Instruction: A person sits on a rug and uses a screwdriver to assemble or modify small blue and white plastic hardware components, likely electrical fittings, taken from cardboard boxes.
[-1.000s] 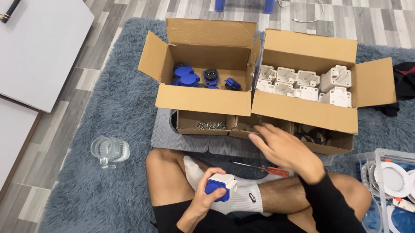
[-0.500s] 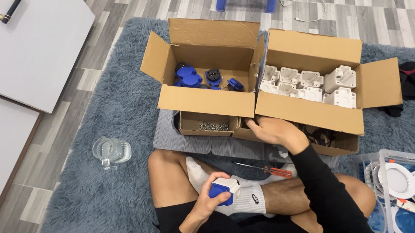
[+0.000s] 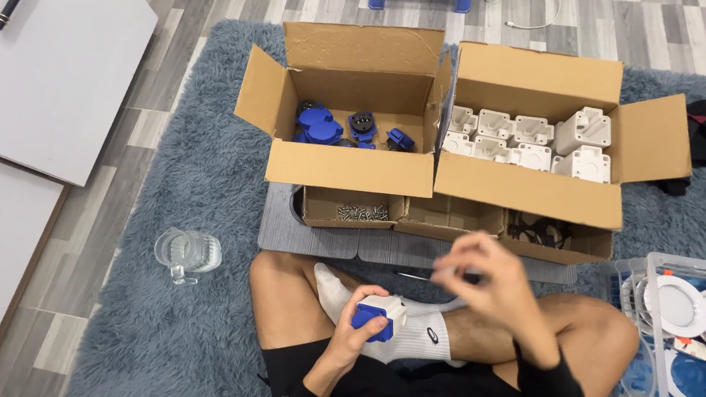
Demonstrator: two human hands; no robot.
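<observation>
Gripping socket [image 3: 376,317] snug in left hand [image 3: 356,335] over lap; right hand [image 3: 481,276] pinched, contents blurred, can't tell; screw tray [image 3: 355,209] close ahead.

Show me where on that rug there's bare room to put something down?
The blue rug is bare left of the blue-parts box, above the glass mug, and again below the mug beside the knee. It is crowded ahead of the legs, with small trays, and at right by the plastic bin.
</observation>
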